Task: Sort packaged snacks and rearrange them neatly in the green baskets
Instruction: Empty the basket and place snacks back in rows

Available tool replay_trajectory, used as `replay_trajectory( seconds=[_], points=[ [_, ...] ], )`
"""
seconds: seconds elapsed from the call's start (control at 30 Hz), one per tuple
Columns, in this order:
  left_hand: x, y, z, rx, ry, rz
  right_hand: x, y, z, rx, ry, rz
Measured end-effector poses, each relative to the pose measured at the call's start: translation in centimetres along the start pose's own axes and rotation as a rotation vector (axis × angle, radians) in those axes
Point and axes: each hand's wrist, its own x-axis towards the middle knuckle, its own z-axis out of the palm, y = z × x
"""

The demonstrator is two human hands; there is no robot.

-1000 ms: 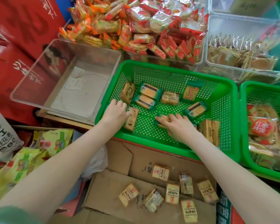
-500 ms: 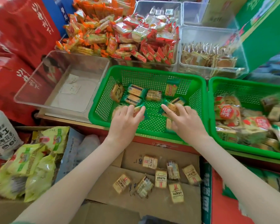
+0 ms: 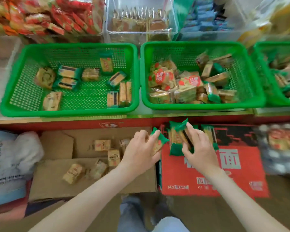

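**Both hands out of the basket now, holding green-wrapped packs**

Half a second ago both hands were down in the left green basket (image 3: 69, 111); now they're pulled back below the counter (image 3: 57, 118) edge, over the boxes. Left hand (image 3: 141, 149) is closed around one green-wrapped pack (image 3: 158, 141); right hand (image 3: 198, 148) is gripping a small bunch of green-wrapped packs (image 3: 177, 139), maybe two or three, hard to count through the blur.

My guess is the step is squaring these into one stack before they go anywhere. I'd line up the edges, same face up, then set them down as a block rather than dropping them.

Where to? The middle green basket (image 3: 203, 106) already has green wrappers mixed in among red-labelled packs (image 3: 162, 77), so it's crowded and messy. The left one has open floor in the middle, with loose packs round the sides.

Also around: tan packs (image 3: 102, 145) loose on the cardboard box (image 3: 57, 174), and a red carton (image 3: 224, 178) right under the hands. Easy to drop something down there.
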Motion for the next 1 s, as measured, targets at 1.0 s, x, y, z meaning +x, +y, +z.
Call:
replay_trajectory(
  seconds=[1.0],
  points=[
    [12.7, 21.8, 16.1, -0.34, -0.51, -0.051, -2.7, 20.0, -5.8, 1.133, -0.067, 0.857]
  ],
)
